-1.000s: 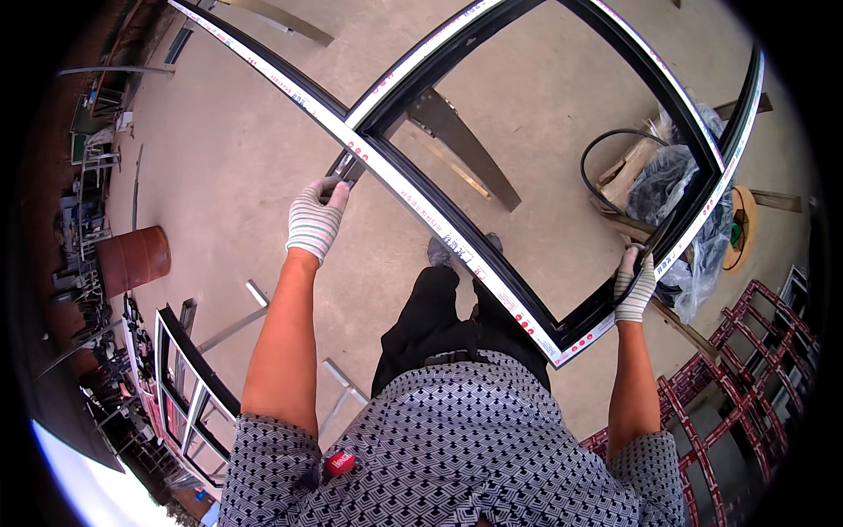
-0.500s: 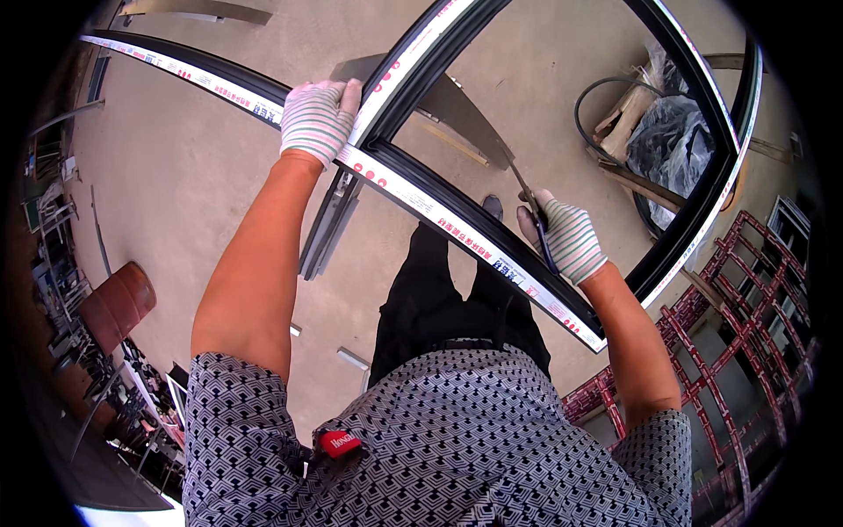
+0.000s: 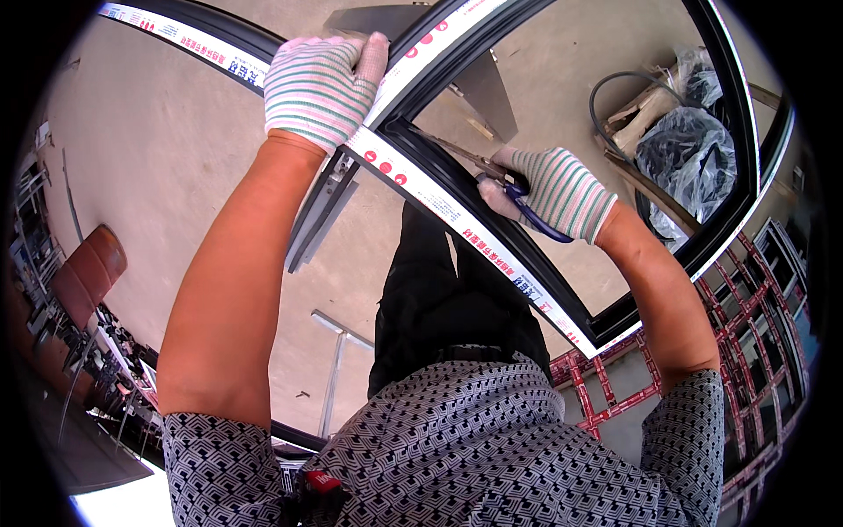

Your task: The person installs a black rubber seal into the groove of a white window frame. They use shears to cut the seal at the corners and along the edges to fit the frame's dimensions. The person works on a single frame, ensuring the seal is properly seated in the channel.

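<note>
Left hand [image 3: 327, 83] grip clamped around black window frame [image 3: 457, 198] at its joint, steadying it at chest height; right hand [image 3: 555, 189] grip closed on blue-handled scissors [image 3: 492, 171], blades at inner edge.

Hands [image 3: 325, 83] in striped knit gloves; patterned short-slv shirt, blk trousers.
</note>
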Action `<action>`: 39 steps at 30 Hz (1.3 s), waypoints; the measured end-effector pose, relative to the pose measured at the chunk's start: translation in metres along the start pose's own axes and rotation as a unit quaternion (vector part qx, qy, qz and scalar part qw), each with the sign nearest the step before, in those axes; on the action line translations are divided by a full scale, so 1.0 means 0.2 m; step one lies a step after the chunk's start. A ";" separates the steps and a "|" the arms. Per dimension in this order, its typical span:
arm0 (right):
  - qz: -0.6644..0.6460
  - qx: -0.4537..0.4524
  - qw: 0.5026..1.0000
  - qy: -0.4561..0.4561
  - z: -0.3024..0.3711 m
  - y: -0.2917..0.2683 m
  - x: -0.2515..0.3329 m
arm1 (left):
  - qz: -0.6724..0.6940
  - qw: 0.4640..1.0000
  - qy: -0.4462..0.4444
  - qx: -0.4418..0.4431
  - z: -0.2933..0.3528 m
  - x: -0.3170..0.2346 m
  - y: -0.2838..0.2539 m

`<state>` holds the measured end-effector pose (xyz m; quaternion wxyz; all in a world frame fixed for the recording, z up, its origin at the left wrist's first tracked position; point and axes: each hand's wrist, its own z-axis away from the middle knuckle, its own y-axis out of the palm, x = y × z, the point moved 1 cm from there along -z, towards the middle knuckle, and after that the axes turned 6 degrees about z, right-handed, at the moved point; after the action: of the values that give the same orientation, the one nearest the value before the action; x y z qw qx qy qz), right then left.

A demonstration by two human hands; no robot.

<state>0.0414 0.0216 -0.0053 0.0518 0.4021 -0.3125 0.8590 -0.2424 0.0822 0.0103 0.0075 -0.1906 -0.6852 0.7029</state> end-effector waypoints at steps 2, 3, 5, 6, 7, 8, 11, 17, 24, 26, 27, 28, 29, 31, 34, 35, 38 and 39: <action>-0.012 0.007 1.000 -0.020 -0.03 -0.02 0.00 | -0.005 1.000 -0.013 0.013 0.01 0.00 -0.01; -0.014 0.011 1.000 -0.025 -0.04 -0.03 0.00 | -0.011 0.999 -0.023 0.024 0.00 0.00 -0.01; -0.019 0.021 0.999 -0.037 -0.07 -0.05 0.01 | -0.018 0.999 -0.035 0.028 0.00 -0.01 -0.03; -0.027 0.012 0.999 -0.046 -0.08 -0.06 0.01 | -0.021 0.999 -0.039 0.029 -0.01 -0.02 -0.04; -0.023 0.026 0.998 -0.048 -0.09 -0.07 0.02 | -0.022 0.999 -0.033 0.027 -0.01 -0.01 -0.03; -0.020 0.040 0.998 -0.049 -0.11 -0.10 0.03 | -0.024 0.999 -0.027 0.025 -0.01 0.00 -0.03; 0.006 0.049 0.995 -0.083 -0.13 -0.11 0.04 | 0.022 0.997 -0.063 0.034 -0.02 -0.04 -0.05; 0.010 0.072 0.994 -0.085 -0.17 -0.17 0.09 | 0.046 0.998 -0.042 -0.001 -0.02 -0.06 -0.10; 0.027 0.123 0.990 -0.059 -0.18 -0.24 0.10 | 0.069 0.996 -0.051 -0.014 -0.01 -0.05 -0.11; 0.024 0.119 0.991 -0.058 -0.19 -0.24 0.10 | 0.058 0.997 -0.050 -0.022 0.00 -0.05 -0.11; 0.025 0.124 0.991 -0.053 -0.19 -0.24 0.11 | 0.052 0.997 -0.049 -0.025 0.00 -0.05 -0.10; 0.026 0.130 0.990 -0.048 -0.19 -0.24 0.12 | 0.055 0.997 -0.047 -0.023 0.00 -0.04 -0.10; 0.026 0.135 0.990 -0.043 -0.20 -0.24 0.12 | 0.056 0.997 -0.048 -0.023 0.01 -0.05 -0.10; 0.028 0.139 0.989 -0.034 -0.20 -0.25 0.13 | 0.056 0.997 -0.050 -0.024 0.00 -0.05 -0.10; 0.045 0.144 0.988 -0.015 -0.20 -0.24 0.10 | 0.031 0.999 -0.035 -0.026 -0.01 -0.05 -0.06; 0.054 0.145 0.988 -0.007 -0.19 -0.24 0.09 | 0.033 0.999 -0.034 -0.026 -0.02 -0.05 -0.04; 0.003 0.148 0.988 -0.038 -0.20 -0.25 0.14 | 0.000 0.998 -0.058 -0.012 0.02 -0.04 -0.13; -0.003 0.153 0.988 -0.026 -0.20 -0.25 0.14 | 0.010 0.998 -0.054 -0.017 0.02 -0.04 -0.11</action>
<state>0.0131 0.0790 0.0206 -0.0158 0.4280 -0.1776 0.8860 -0.2421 0.0780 0.0344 -0.0401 -0.1594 -0.6943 0.7007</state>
